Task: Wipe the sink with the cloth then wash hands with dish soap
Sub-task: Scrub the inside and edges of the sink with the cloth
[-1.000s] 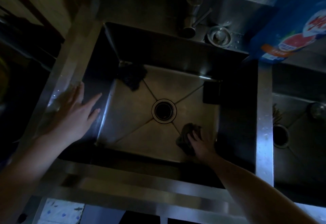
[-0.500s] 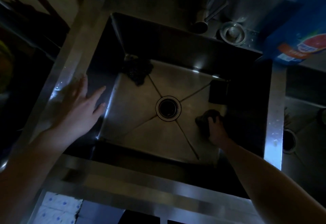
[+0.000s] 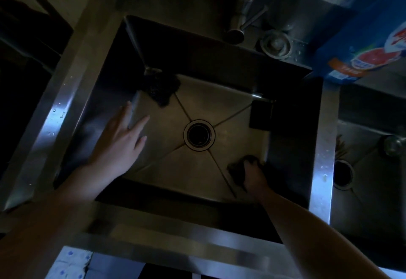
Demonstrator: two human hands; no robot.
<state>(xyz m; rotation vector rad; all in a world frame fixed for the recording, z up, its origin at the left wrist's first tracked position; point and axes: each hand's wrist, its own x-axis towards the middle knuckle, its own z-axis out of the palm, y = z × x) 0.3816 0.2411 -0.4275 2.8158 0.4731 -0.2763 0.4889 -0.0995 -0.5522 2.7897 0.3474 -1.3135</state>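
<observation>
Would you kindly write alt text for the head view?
Seen from above in dim light, the right hand presses a dark cloth on the sink floor right of the drain. The left hand lies open over the sink's left side.

Sink (image 3: 219,94): steel, square, deep basin, dim light; round drain at centre, creases running to corners. Cloth (image 3: 238,172): dark, bunched, pressed on basin floor at near right corner, against right wall, partly hidden under hand. Soap (image 3: 362,44): blue container, red-white label, on ledge beyond right rear corner, tilted.
</observation>
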